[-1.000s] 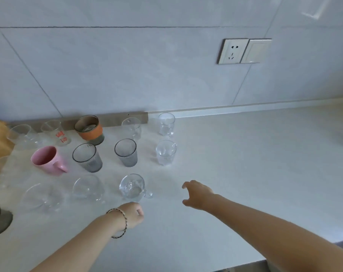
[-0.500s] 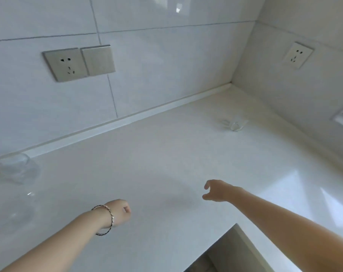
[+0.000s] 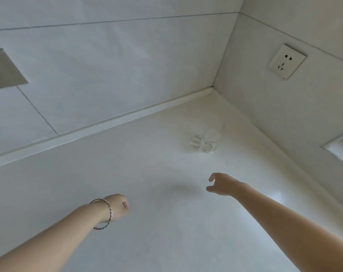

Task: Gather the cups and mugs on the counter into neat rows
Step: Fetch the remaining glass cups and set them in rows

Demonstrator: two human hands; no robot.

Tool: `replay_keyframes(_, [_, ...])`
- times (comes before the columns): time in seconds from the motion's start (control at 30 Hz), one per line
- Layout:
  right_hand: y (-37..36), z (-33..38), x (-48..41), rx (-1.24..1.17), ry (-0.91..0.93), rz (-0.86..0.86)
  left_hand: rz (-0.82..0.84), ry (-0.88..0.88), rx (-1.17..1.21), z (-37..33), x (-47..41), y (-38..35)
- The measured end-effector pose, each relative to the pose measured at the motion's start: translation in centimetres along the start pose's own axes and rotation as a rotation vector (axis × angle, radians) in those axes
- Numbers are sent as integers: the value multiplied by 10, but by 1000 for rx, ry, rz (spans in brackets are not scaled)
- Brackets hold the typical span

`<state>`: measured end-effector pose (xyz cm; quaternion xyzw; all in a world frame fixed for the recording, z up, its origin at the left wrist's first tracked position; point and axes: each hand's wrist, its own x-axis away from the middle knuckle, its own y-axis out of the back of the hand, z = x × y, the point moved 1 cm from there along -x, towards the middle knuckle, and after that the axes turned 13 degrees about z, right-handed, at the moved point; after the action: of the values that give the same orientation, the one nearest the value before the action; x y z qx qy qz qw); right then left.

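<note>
A single clear glass mug (image 3: 208, 141) stands alone on the white counter (image 3: 147, 173) near the far right corner, its handle turned to the left. My right hand (image 3: 223, 185) hovers over the counter short of the mug, empty, with fingers curled apart and pointing toward it. My left hand (image 3: 116, 206), with a bracelet on the wrist, hangs lower left with the fingers loosely closed and nothing in them. The other cups and mugs are out of view to the left.
Tiled walls meet in a corner behind the mug. A wall socket (image 3: 287, 61) is on the right wall, a switch plate (image 3: 3, 69) on the left wall. A white recessed edge (image 3: 341, 148) shows at far right.
The view has swung right, away from the grouped cups; the lone glass mug is now nearer the middle. My right hand has reached further toward it. The left hand stays closed.
</note>
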<state>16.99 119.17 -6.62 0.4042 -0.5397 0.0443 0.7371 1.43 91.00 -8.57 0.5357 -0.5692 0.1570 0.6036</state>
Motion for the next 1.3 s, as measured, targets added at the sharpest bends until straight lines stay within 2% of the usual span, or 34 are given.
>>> replay_keyframes(0.07, [24,-4,-11,-23,-1,-58,8,14,18,-5,-9,9])
replay_keyframes(0.23, [99,-2,-39,-175,-6,-359,14,50,77,-10,-20,23])
replay_keyframes(0.3, [119,6,-54,-226,5,-420,19,56,104,-10,-23,25])
replay_keyframes(0.47, [123,24,-94,-103,-16,-327,40,83,129,-7,-27,26])
replay_keyframes(0.63, [110,27,-102,-131,-39,-422,44,100,139,0,-25,23])
replay_keyframes(0.93, [59,57,-54,91,206,-390,23,131,237,27,6,7])
replay_keyframes(1.3, [-48,202,33,277,524,-256,-65,257,505,130,91,-64])
